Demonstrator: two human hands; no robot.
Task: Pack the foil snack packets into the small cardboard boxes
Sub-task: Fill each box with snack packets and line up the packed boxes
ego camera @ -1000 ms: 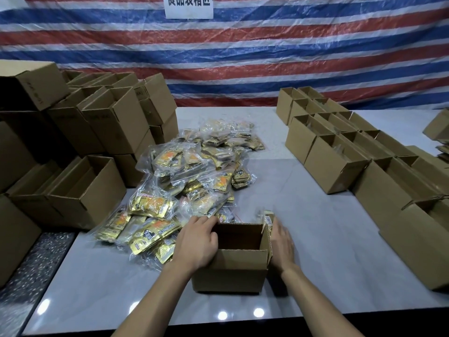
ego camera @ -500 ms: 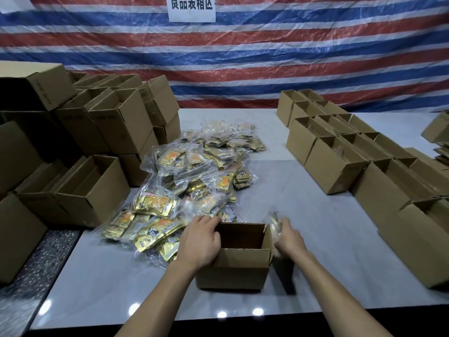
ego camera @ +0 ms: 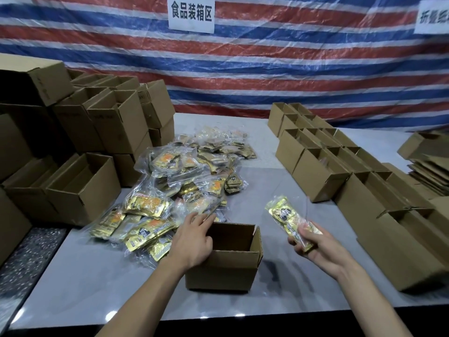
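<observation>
The left hand (ego camera: 194,242) rests, fingers loose, on the open box (ego camera: 223,259)'s left rim, while the right hand (ego camera: 315,246) grips a gold packet (ego camera: 289,218), seemingly bagged in clear plastic.

1. Your table (ego camera: 97,288) is backed along its far edge by a red, white and blue striped tarp (ego camera: 291,69) under clear plastic.
2. You see a white sign (ego camera: 191,13) with black characters on it, and a second sign (ego camera: 432,18) cut off at right.
3. Off the table's left edge lies a dark speckled surface (ego camera: 29,259).
</observation>
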